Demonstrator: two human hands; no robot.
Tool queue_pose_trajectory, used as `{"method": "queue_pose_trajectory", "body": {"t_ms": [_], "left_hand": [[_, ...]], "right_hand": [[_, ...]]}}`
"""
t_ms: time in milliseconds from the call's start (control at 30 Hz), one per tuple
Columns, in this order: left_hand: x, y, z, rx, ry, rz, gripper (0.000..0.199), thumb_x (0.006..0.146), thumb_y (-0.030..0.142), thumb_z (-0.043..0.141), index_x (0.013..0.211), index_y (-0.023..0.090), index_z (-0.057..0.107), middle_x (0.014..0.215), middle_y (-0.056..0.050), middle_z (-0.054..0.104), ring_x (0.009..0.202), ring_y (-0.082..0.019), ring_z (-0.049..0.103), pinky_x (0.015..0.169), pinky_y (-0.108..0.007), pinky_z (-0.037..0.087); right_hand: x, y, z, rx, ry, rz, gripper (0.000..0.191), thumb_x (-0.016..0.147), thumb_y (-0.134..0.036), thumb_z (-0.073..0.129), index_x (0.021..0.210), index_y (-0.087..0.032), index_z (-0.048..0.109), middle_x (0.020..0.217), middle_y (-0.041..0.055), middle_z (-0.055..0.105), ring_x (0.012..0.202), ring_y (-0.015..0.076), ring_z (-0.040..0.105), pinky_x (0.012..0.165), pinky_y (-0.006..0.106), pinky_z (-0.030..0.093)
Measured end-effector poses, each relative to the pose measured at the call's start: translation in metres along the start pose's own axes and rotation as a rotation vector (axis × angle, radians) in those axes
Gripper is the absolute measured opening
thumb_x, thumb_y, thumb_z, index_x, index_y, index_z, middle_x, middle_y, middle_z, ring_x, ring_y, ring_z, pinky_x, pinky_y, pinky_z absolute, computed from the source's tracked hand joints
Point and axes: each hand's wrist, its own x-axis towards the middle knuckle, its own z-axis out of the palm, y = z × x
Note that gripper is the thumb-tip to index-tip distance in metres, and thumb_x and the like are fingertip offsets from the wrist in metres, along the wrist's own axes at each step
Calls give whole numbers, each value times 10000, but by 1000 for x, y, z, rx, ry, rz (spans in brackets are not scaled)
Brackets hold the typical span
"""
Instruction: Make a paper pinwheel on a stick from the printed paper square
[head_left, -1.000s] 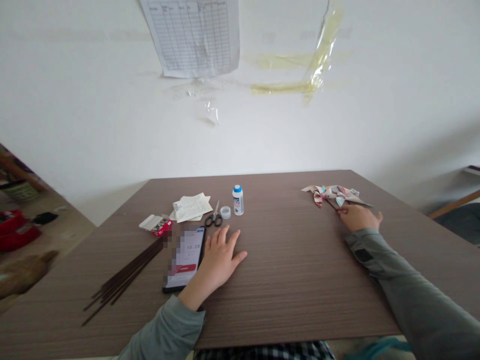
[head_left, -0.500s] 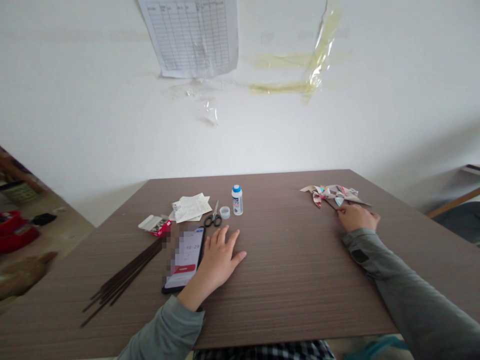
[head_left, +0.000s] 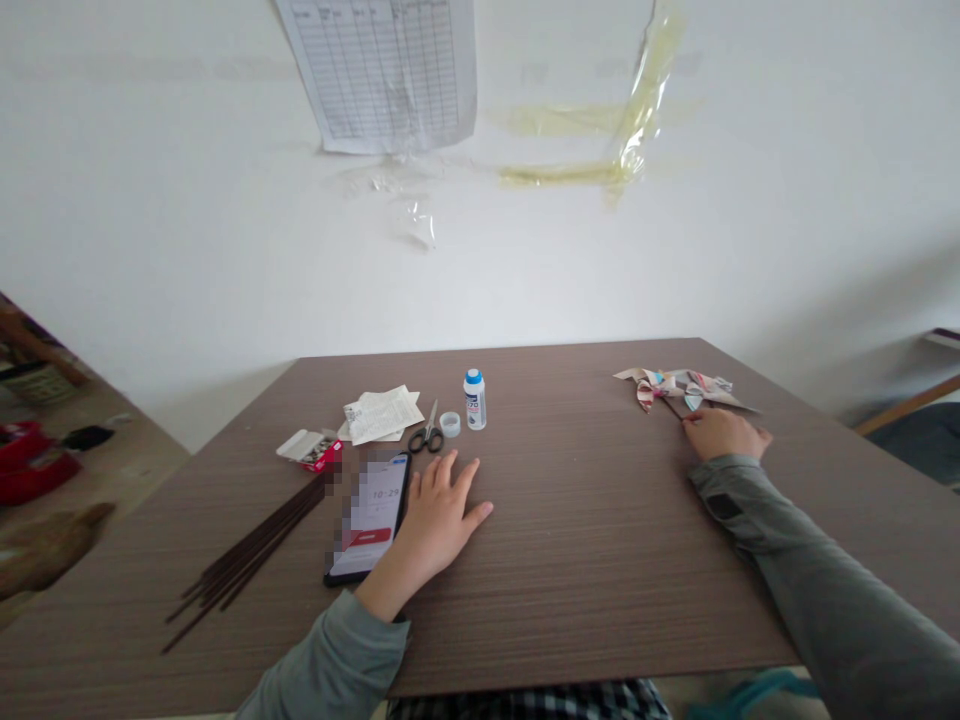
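My left hand (head_left: pixel 442 510) lies on the table with its fingers spread, beside the right edge of a phone (head_left: pixel 371 520) whose screen is lit. At the right, my right hand (head_left: pixel 724 434) is closed on the dark stick of a paper pinwheel (head_left: pixel 651 386). Patterned paper blades fan out just beyond those fingers. A second pinwheel (head_left: pixel 705 388) appears to lie against the first; the overlap and my hand hide how their sticks run.
Beyond my left hand are black-handled scissors (head_left: pixel 427 436), a small clear round container (head_left: pixel 450 425) and a white bottle with a blue cap (head_left: pixel 475 400). Paper squares (head_left: pixel 382 415), an open red box (head_left: pixel 311 450) and several dark sticks (head_left: pixel 247 550) lie left on the brown table (head_left: pixel 570 560).
My right hand and the pinwheels have shifted slightly to the right along the table. The left hand stays where it was.
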Motion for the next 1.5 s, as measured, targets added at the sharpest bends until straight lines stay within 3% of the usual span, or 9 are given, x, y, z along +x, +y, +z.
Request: {"method": "queue_pose_trajectory", "body": {"t_ms": [200,367,433,533,700,900,1233,1400,1500], "left_hand": [[1,0,1,1,9,7,691,1260,502,747,1910,270,708,2020,-261,602,1868,-535,580,1527,-805,477],[0,5,2,-5,11,-4,672,1258,520,755,1892,299,724,2009,-238,618,1870,-522,569,1528,-783,473],[0,8,1,-4,6,-5,663,1262,526,748,1886,305,729,2005,-232,626,1875,-518,561,1529,-784,468],[0,12,-1,6,-21,-5,659,1274,523,724,1895,303,723,2024,-228,611,1896,-518,537,1537,-797,450],[1,16,-1,-1,-24,-10,640,1267,474,737,1885,306,741,2037,-232,600,1904,-540,537,1537,-830,443],[2,17,0,0,-1,-3,626,1253,462,744,1861,312,766,2014,-238,626,1888,-555,556,1521,-854,459],[0,21,-9,-9,-18,-24,621,1254,449,782,1857,301,777,2017,-223,628,1895,-534,556,1547,-815,453],[0,22,-10,-4,-11,-8,632,1251,434,767,1864,279,763,2002,-229,646,1882,-529,580,1533,-818,476],[1,18,-21,-23,14,21,638,1237,421,770,1855,262,764,1928,-220,730,1825,-492,659,1518,-727,526]], "right_hand": [[-5,-2,1,46,134,-53,371,1123,-314,648,993,-232,986,1071,258,918,1157,533,857,1192,884,499],[-32,-27,3,34,180,-188,451,1219,-375,582,1205,-216,1003,1294,250,943,1291,477,836,1369,801,467],[-48,-41,7,91,207,-351,470,1231,-374,559,1325,-216,992,1353,230,949,1337,471,834,1422,814,435],[-74,-62,15,189,142,-643,477,1241,-390,561,1460,-271,968,1394,189,961,1432,454,823,1466,786,443],[-109,-88,26,225,-114,-919,560,1255,-459,643,1757,-317,846,1828,175,819,1733,470,715,1507,811,478],[-123,-101,31,146,-310,-979,673,1255,-636,704,1872,-376,764,1987,162,676,1852,533,609,1473,875,523],[-126,-105,23,109,-369,-955,703,1289,-635,669,1915,-320,725,2028,183,617,1904,547,542,1517,879,472],[-125,-104,23,132,-356,-969,672,1285,-632,669,1888,-348,754,2013,178,638,1888,551,560,1492,895,495],[-124,-103,24,134,-357,-965,662,1286,-636,676,1885,-366,756,2014,164,643,1892,535,558,1499,870,500]]}}
